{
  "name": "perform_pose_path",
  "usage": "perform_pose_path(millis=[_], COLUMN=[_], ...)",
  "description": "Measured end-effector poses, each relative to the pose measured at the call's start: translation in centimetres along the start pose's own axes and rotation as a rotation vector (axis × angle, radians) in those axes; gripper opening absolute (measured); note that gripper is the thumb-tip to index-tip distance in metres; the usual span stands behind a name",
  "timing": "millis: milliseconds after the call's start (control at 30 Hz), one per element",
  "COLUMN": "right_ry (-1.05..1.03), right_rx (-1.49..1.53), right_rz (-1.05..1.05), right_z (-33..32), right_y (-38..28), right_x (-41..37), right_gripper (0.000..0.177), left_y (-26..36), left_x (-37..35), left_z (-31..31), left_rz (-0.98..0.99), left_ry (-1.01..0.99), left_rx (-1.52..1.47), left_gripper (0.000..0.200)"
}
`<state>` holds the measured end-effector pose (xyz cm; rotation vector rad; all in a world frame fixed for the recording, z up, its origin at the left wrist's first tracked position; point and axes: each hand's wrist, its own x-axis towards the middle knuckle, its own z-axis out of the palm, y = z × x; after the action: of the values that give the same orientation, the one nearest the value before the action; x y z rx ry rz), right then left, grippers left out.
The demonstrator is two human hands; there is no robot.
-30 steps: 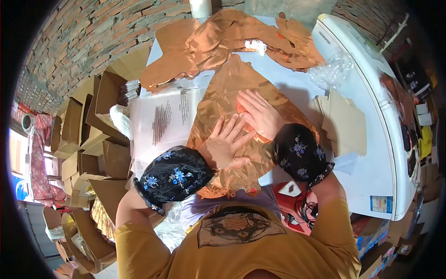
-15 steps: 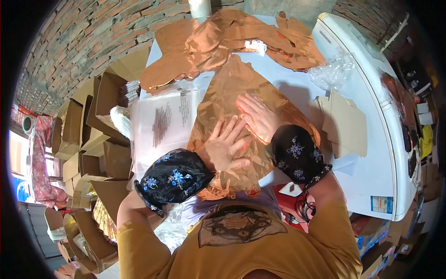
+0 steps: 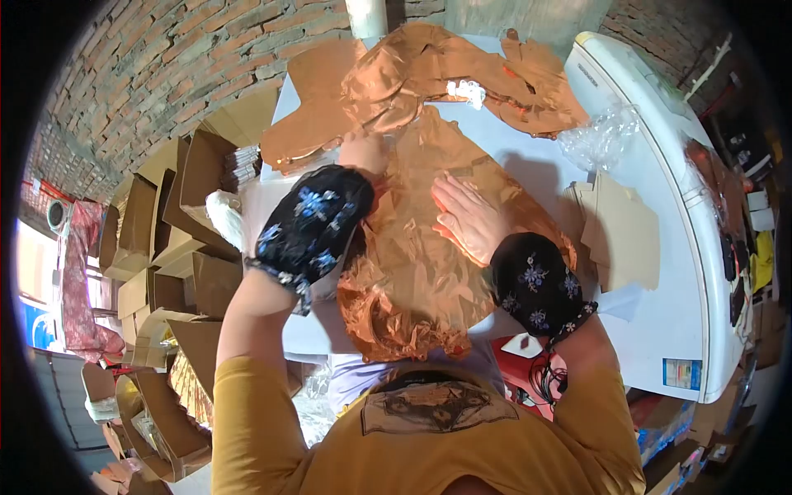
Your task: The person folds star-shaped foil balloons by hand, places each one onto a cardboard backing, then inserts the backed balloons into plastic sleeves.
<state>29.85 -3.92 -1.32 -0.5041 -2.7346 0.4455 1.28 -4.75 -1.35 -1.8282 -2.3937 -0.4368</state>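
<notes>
A flat, crinkled copper-coloured foil balloon lies on the white tabletop in front of me, its lower end bunched near my lap. My right hand rests on its right part, palm down with the fingers stretched out. Up at the balloon's left edge is my left hand, close to more copper foil pieces spread across the back. Its fingers are blurred and partly hidden, so I cannot tell whether they hold anything. Dark floral sleeve covers are on both forearms.
Clear plastic film and flat cardboard pieces lie on the right, beside a white appliance. Open cardboard boxes crowd the left. Cables hang by a red item at the lower right. A brick wall stands behind.
My left hand has left the middle of the balloon and moved up and left to its edge. The right hand stays flat on the foil. My left arm now covers much of the clear plastic packaging.
</notes>
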Motion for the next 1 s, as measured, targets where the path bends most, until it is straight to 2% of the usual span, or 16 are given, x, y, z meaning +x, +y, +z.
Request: perform_pose_path(millis=[133, 233, 300, 400, 433, 533, 600, 667, 700, 733, 767, 800, 833, 867, 933, 1000], right_ry=[-0.002, 0.038, 0.058, 0.044, 0.032, 0.048, 0.076, 0.099, 0.061, 0.054, 0.051, 0.041, 0.040, 0.041, 0.040, 0.045], right_rx=[-0.007, -0.025, -0.032, -0.041, -0.046, -0.040, -0.090, -0.173, -0.117, -0.053, 0.005, 0.011, 0.002, -0.009, -0.015, -0.024], right_rz=[-0.016, -0.036, -0.042, -0.034, -0.029, -0.015, -0.034, -0.080, -0.036, -0.003, 0.033, 0.019, 0.013, 0.008, -0.003, -0.019], right_z=[-0.3, 0.1, 0.1, 0.1, 0.2, 0.2, 0.6, 2.3, 1.9, 1.4, 1.0, 1.3, 1.1, 1.0, 0.8, 1.0], right_y=[-0.1, 0.2, 0.3, 0.3, 0.4, 0.4, 0.8, 1.7, 1.5, 1.1, 0.7, 0.4, 0.6, 0.6, 0.5, 0.8], right_x=[0.0, 0.0, 0.0, -0.1, 0.0, 0.0, -0.1, -0.2, 0.0, 0.1, 0.2, 0.3, 0.3, 0.4, 0.5, 0.5], right_gripper=[0.052, 0.052, 0.051, 0.051, 0.051, 0.051, 0.051, 0.050, 0.051, 0.052, 0.053, 0.051, 0.049, 0.048, 0.048, 0.047], left_y=[3.9, 3.8, 2.3, 0.8, 0.8, -1.1, -2.1, -4.2, -5.2, -3.7, -5.2, -4.5, -4.2, -3.2, -0.7, 0.7], left_x=[1.1, 2.8, 3.8, 4.9, 5.0, 5.3, 4.3, 1.3, -0.2, -3.8, -6.1, -12.2, -15.4, -18.5, -23.9, -28.0], left_z=[-1.0, -2.0, 0.4, 5.7, 5.9, 5.1, 1.3, -1.0, -2.2, -6.5, -7.3, -10.2, -11.1, -12.6, -13.6, -12.6], left_rz=[-0.130, -0.155, -0.114, -0.058, -0.040, -0.100, -0.152, -0.171, -0.140, -0.188, -0.113, -0.137, -0.303, -0.308, -0.434, -0.394], left_ry=[0.146, -0.217, -0.176, 0.026, 0.120, 0.050, 0.040, 0.043, 0.069, 0.032, 0.014, 0.027, -0.057, -0.112, -0.153, -0.133], left_rx=[0.102, -0.131, -0.360, -0.736, -0.865, -0.853, -0.934, -0.964, -0.955, -0.948, -0.863, -0.928, -0.961, -0.834, -0.837, -0.765], left_gripper=[0.034, 0.038, 0.040, 0.041, 0.040, 0.030, 0.023, 0.019, 0.019, 0.021, 0.024, 0.029, 0.029, 0.028, 0.028, 0.029])
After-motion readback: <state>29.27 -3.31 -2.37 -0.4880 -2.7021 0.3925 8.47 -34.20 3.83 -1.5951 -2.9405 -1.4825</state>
